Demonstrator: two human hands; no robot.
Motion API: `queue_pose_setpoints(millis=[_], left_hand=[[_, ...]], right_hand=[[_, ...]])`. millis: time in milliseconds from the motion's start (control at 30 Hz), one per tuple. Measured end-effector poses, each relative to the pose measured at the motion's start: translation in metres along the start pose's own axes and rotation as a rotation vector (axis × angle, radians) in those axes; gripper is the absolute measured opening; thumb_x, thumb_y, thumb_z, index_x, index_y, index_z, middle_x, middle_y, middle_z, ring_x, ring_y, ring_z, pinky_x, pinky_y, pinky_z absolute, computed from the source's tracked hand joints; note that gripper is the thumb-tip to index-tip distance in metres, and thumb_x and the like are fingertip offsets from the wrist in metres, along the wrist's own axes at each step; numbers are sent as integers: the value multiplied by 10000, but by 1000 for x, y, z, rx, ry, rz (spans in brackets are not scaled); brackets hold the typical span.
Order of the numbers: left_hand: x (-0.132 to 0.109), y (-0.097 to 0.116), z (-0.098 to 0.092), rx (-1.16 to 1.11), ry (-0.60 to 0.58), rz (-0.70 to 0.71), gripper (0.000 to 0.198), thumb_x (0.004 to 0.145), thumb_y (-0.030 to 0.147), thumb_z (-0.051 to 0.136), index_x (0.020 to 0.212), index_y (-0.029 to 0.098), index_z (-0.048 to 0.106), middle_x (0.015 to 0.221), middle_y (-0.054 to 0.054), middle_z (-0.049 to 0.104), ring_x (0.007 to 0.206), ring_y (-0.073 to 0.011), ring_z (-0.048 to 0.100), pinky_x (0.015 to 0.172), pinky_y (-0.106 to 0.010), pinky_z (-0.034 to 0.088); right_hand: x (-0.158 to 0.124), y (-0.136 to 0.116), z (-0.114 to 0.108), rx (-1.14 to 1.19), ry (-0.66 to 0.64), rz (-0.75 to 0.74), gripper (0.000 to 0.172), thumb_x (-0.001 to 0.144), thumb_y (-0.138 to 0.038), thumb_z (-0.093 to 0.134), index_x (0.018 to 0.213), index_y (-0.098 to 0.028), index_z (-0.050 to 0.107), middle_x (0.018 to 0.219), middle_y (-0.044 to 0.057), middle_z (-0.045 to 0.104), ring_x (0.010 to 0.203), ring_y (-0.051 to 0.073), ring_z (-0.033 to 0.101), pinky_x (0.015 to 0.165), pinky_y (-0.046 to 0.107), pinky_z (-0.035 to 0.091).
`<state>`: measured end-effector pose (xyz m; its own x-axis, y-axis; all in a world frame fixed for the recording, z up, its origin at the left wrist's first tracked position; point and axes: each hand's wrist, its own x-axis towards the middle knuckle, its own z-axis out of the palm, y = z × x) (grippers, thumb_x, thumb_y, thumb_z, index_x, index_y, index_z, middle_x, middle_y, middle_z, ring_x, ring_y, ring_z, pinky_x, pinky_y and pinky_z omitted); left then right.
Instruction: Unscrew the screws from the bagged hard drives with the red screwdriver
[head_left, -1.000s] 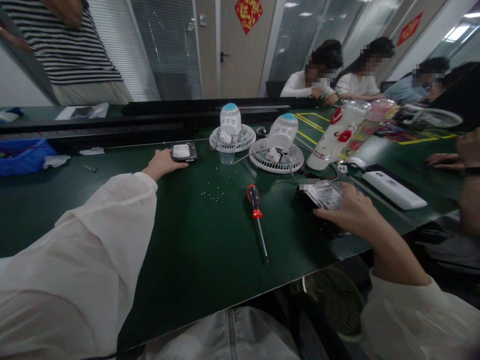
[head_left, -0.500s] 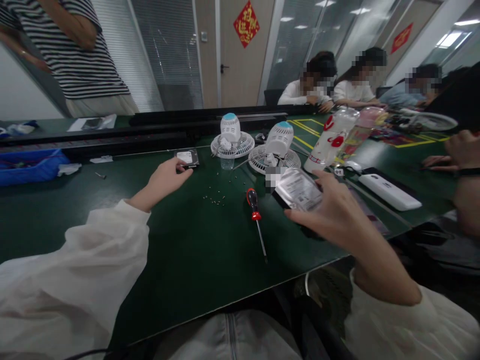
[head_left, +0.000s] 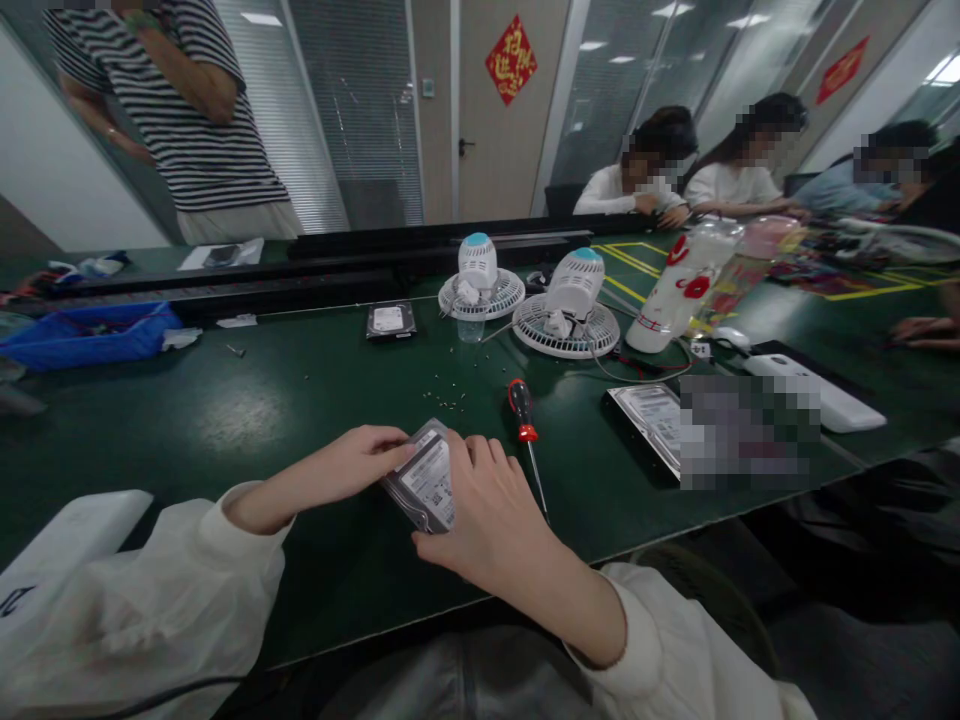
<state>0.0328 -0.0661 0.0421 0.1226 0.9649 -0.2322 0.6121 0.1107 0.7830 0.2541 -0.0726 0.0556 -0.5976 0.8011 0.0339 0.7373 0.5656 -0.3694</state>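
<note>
Left hand: the left hand [head_left: 334, 468] reaches in from the left, fingers laid together and nearly straight, fingertips pressed on the near edge of the drive [head_left: 426, 478].

Right hand: the right hand [head_left: 480, 503] comes in from below, fingers curled over the drive's right side, with the thumb out of sight. The two hands pinch the drive between them.

Drive: held just in front of the body, over the near edge of the bench [head_left: 225, 420], label side up and facing the camera. Whether it touches the bench cannot be told.

Long axis: runs roughly from far to near, tipped, with the upper end leaning toward the left hand's fingertips.

Nearby: a screwdriver [head_left: 523, 420] lies just right of the right hand, red and black handle away, tip toward the person. Small screws [head_left: 446, 398] are scattered farther out.

Farther off: a second hard drive [head_left: 390, 320] lies flat beyond the screws, and a third [head_left: 649, 425] lies to the right, partly hidden by a blurred patch. Two small fans [head_left: 480, 295] [head_left: 574, 318] stand past the screws, beside plastic bottles [head_left: 679, 288].

People: a person in a striped shirt [head_left: 176, 120] stands at the far left, and seated co-workers [head_left: 742, 165] sit at the far end.
</note>
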Motion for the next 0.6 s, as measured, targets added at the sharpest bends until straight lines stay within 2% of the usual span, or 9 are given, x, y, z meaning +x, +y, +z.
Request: queue_pose_setpoints(millis=[100, 200, 333, 400, 500, 600], left_hand=[[4, -3, 3, 80, 60, 76, 425, 871, 580, 599, 1025, 234, 792, 1059, -77, 779, 948, -286, 708, 816, -381, 550], [8, -6, 8, 150, 108, 127, 430, 904, 554, 557, 1077, 242, 798, 1061, -83, 762, 978, -288, 699, 864, -404, 543], [10, -8, 15, 232, 193, 227, 386, 961, 498, 521, 1081, 266, 805, 1026, -76, 721, 979, -267, 673, 901, -420, 527], [10, -7, 16, 268, 196, 249, 356, 980, 444, 511, 1026, 255, 810, 1010, -76, 709, 968, -261, 661, 908, -428, 516], [12, -5, 18, 311, 189, 273, 337, 991, 383, 500, 985, 236, 804, 988, -79, 697, 960, -261, 638, 899, -435, 505], [18, -5, 18, 314, 205, 315, 326, 995, 357, 490, 1029, 244, 794, 1008, -74, 690, 969, -258, 618, 899, -433, 498]], right_hand=[[3, -4, 4, -22, 4, 26, 984, 666, -511, 788, 1477, -85, 429, 1276, 196, 571, 1148, 369, 546, 944, 521, 520], [5, -8, 6, -58, 12, 46, 986, 684, -536, 787, 1475, -65, 434, 1253, 211, 577, 1133, 377, 558, 930, 536, 529], [6, -16, 10, -102, 17, 61, 893, 710, -556, 767, 1404, -58, 508, 1243, 241, 585, 1111, 397, 576, 883, 564, 544], [8, -21, 12, -115, 7, 57, 905, 722, -578, 753, 1416, -50, 511, 1324, 279, 564, 1131, 421, 579, 869, 580, 552], [13, -30, 14, -131, -14, 70, 1027, 741, -602, 736, 1508, 7, 427, 1492, 356, 453, 1155, 467, 586, 831, 605, 566], [22, -39, 19, -159, -44, 113, 1076, 756, -649, 715, 1536, 19, 395, 1571, 405, 342, 1093, 493, 623, 668, 577, 576]])
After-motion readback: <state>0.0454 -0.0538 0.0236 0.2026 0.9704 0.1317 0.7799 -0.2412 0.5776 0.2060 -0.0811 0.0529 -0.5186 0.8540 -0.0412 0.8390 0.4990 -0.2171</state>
